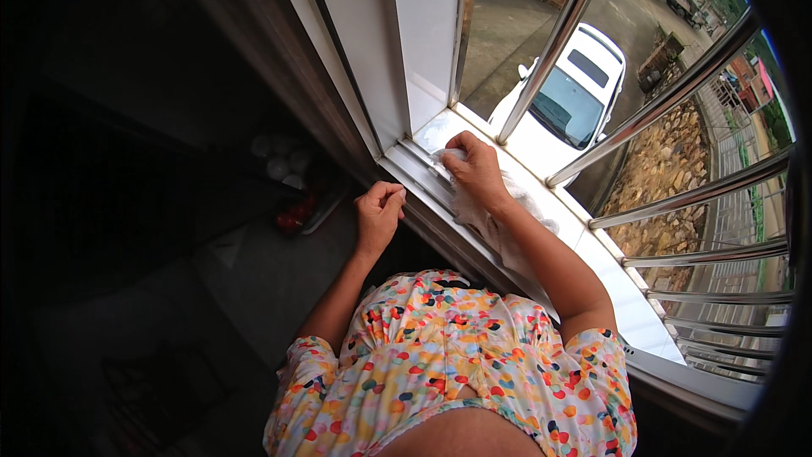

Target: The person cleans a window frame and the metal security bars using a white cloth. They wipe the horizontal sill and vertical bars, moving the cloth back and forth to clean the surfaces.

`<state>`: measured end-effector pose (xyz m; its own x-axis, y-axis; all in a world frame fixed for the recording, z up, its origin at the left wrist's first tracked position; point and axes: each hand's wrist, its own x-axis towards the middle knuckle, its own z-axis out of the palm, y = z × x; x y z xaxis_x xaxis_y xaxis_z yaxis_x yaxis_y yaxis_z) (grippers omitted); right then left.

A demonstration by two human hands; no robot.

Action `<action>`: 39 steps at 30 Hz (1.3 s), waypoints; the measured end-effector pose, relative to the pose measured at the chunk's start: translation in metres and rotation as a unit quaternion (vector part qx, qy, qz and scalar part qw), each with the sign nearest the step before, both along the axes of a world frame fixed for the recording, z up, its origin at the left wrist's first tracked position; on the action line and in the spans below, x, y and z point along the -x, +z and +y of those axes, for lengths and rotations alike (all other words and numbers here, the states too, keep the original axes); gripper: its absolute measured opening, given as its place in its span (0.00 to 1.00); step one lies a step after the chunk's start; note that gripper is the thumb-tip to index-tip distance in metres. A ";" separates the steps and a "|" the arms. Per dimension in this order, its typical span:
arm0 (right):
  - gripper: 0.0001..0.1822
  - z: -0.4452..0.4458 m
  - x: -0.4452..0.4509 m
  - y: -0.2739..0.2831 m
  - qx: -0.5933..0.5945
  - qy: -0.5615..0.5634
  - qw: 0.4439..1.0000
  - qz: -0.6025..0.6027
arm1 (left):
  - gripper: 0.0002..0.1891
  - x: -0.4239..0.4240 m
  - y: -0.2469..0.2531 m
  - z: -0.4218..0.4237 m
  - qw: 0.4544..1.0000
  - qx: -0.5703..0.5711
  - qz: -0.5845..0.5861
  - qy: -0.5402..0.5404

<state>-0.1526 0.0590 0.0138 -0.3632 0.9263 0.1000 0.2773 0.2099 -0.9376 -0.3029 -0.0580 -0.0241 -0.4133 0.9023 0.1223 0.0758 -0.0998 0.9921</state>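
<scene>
A thin white cloth [501, 228] is pinched in my right hand [477, 174]. The cloth's bunched end sits under my fingers at the window track [419, 168], and the rest trails back along the track and sill below my forearm. My left hand [379, 216] is just inside the window, beside the inner edge of the frame [396, 171]. Its fingers are curled together and nothing shows between them; whether it touches the frame I cannot tell. White tiles cover the sill [596, 254] beyond the track.
Shiny metal bars [552, 44] stand along the sill's outer edge. To the left rises a white window panel [365, 44]. A tray [327, 206] with red and pale round items lies in the dark room. Outside, below, a white car [571, 89] is parked near a stone wall [666, 165].
</scene>
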 end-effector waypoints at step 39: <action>0.23 0.006 0.042 -0.011 -0.293 0.207 0.900 -0.246 | 0.06 -0.009 -0.008 0.006 0.973 -0.073 0.217 -0.031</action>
